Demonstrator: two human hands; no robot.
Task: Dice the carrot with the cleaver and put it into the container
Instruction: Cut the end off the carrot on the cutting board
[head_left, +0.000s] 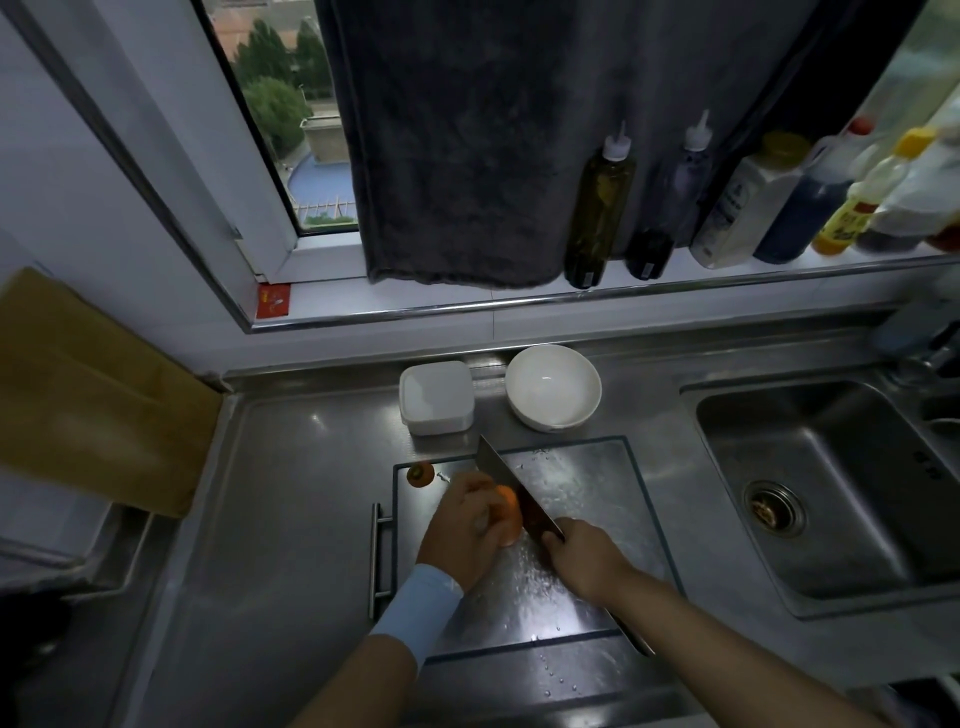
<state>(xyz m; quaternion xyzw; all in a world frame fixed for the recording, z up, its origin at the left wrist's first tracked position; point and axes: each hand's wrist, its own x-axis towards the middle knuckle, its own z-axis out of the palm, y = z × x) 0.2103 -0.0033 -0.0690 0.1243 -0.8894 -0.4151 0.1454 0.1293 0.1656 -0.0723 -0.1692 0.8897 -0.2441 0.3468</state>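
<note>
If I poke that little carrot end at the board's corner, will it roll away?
Probably a little: the carrot end looks round and stubby, so it may wobble or roll. The board looks wet, so it could also slide.

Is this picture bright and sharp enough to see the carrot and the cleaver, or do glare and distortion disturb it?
Head view: dim, yet the carrot and cleaver are readable; glare spots on the wet steel board; the wide lens curves the window sill; bottles at the right edge are blurred.
</note>
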